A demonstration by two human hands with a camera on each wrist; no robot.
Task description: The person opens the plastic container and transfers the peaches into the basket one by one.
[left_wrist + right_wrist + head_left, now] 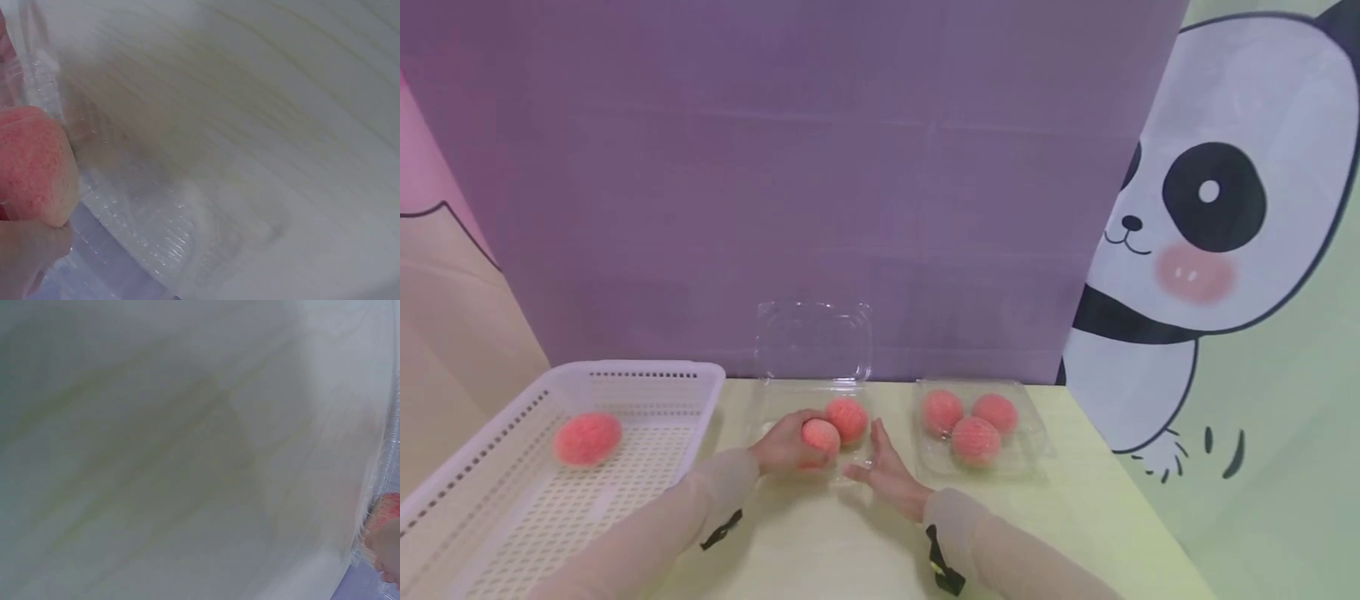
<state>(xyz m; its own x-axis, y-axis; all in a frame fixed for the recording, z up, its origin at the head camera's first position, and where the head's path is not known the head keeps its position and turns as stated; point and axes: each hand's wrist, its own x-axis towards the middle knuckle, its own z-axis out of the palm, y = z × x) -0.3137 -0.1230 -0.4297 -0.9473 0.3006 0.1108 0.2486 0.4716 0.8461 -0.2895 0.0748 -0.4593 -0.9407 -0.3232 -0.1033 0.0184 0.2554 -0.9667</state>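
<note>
My left hand [784, 443] grips a pink, peach-like fruit [821, 438] over the left part of a clear plastic clamshell box [763, 407]. Its pale-tinged side shows in the left wrist view, where the peach [37, 165] sits above the thumb. Another peach [847, 419] lies in the box just beyond the held one. The box's lid [812, 343] stands up at the back. My right hand [891, 477] is at the box's right side, fingers extended and thumb spread, holding nothing. At the right wrist view's edge, fingers [386, 542] overlap a peach.
A second clear box [1030, 446] to the right, its lid down, holds three peaches [976, 441]. On the left stands a white perforated basket [700, 417] with one peach [587, 439] in it. A purple panel [820, 183] rises behind the pale table [820, 550].
</note>
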